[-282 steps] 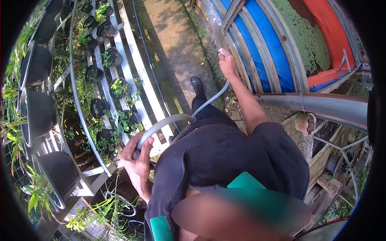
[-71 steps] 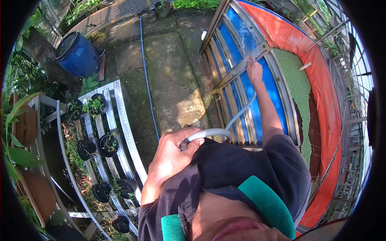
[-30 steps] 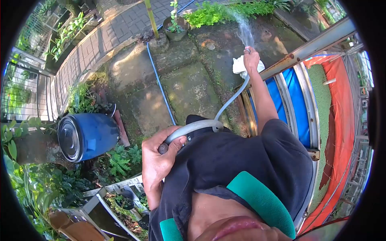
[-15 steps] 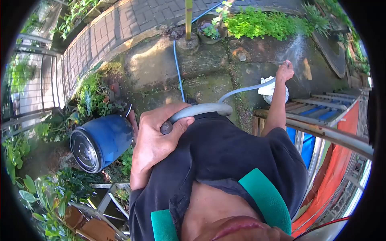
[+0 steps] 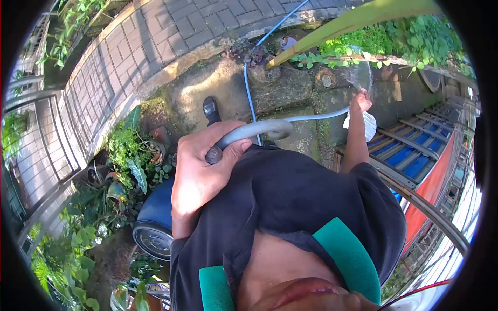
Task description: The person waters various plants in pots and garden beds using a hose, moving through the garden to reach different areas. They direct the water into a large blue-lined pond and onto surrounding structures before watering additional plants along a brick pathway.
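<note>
My left hand (image 5: pixel 194 173) is closed around a thick grey curved tube (image 5: pixel 255 129) in front of my chest. The tube's dark round end shows between thumb and fingers, and its far end bends back in a hook; I cannot tell whether it belongs to the hose. Stretched out to the right, my right hand (image 5: pixel 360 99) grips a pale grey-blue hose (image 5: pixel 321 116) near its end. Water (image 5: pixel 360 76) sprays from there toward the low green plants (image 5: pixel 358 42). Just below the right hand lies a white bundle (image 5: pixel 368 126).
A blue drum (image 5: pixel 155 210) stands at the left among potted plants. Another blue hose (image 5: pixel 249 90) crosses the paving. A green pole (image 5: pixel 342 31) slants across the top. Right of me is a metal frame (image 5: pixel 420 140) over blue and orange sheeting.
The view has turned and shifted left, and a dark shoe now shows on the ground. The right hand still sprays, with the jet in a narrower arc. The left hand keeps its grip.
</note>
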### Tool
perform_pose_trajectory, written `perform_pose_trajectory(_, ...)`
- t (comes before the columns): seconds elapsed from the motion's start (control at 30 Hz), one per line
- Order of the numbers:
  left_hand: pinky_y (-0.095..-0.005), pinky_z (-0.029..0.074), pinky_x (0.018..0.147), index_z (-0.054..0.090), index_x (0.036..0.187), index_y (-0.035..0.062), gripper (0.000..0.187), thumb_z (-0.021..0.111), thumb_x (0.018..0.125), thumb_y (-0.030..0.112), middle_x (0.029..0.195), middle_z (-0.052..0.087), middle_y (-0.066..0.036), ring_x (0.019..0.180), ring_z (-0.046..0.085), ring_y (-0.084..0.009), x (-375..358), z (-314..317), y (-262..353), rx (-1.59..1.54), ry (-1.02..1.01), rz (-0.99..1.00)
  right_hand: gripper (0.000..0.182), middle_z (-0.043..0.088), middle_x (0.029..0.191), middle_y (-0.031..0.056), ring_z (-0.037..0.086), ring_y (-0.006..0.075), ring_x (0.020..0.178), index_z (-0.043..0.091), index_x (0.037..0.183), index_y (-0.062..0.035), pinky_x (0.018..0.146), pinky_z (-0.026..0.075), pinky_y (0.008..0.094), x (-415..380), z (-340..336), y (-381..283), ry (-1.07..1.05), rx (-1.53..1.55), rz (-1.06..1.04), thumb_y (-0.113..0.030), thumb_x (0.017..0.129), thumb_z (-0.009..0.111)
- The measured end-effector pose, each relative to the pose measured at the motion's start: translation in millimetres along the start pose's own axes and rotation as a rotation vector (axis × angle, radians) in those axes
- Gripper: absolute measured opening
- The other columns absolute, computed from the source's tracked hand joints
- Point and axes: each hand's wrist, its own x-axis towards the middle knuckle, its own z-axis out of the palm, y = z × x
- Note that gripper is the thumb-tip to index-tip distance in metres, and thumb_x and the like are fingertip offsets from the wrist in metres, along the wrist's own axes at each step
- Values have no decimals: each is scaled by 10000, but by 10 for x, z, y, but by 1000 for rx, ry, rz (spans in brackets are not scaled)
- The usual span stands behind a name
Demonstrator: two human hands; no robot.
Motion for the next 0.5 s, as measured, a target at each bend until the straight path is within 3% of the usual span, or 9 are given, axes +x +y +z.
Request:
perform_pose_trajectory(0.03,-249,486,673,672,1023,-31,213,705,820,25,796,686,-89,734,628,-114,131,-246,85,-5,5,48,224,624,676,77,528,146,453,656,974,-112,366,400,305,80,128,102,101,42,43,-41,762,668)
perform_pose_trajectory(0.1,-250,491,687,671,1023,-36,214,706,820,25,814,689,-101,740,631,-117,396,-683,311,16,12,118,196,606,689,64,550,172,480,643,979,-160,361,394,321,143,375,-5,155,133,388,-85,798,643)
perform_pose_trajectory(0.13,-251,493,695,670,1023,-39,215,706,820,25,823,691,-107,743,633,-119,506,-880,438,32,11,150,126,591,691,47,556,181,496,637,987,-204,356,382,339,76,514,170,215,57,304,-159,878,592)
perform_pose_trajectory(0.2,-260,497,703,672,1035,-34,237,717,814,36,845,697,-105,747,639,-122,714,-1163,726,19,0,62,113,606,720,63,582,201,567,634,978,-205,419,422,367,163,567,802,238,-257,53,-237,910,550)
perform_pose_trajectory(0.27,-253,493,698,670,1044,-34,245,720,815,39,845,697,-94,760,628,-106,971,-1370,916,65,-57,77,141,629,770,59,595,192,616,652,968,-179,504,468,367,160,684,794,170,-247,92,-232,864,573)
perform_pose_trajectory(0.3,-250,492,695,670,1045,-34,243,718,818,37,844,696,-87,759,623,-102,1119,-1459,982,64,-86,82,173,644,805,47,595,172,630,671,963,-152,558,494,353,-6,617,638,73,-80,256,-189,803,616)
perform_pose_trajectory(0.37,-246,489,690,670,1047,-35,239,715,823,32,841,694,-72,756,612,-95,1479,-1622,1080,69,-145,84,230,664,855,32,602,150,651,691,968,-111,632,519,315,53,824,699,100,25,505,-136,741,663)
perform_pose_trajectory(0.47,-186,339,479,686,1030,-22,253,747,795,48,720,614,2,554,471,-26,2053,-1748,1181,-3,-176,136,247,669,803,82,631,175,708,695,944,-57,670,502,311,-440,1139,792,90,-53,-217,-212,753,677)
perform_pose_trajectory(0.5,-184,340,458,681,1038,-31,263,742,791,33,685,605,1,523,468,-31,2244,-1789,1269,65,-180,144,257,673,819,83,633,177,719,689,957,-50,685,505,314,-664,1345,452,270,-310,-81,-216,761,685)
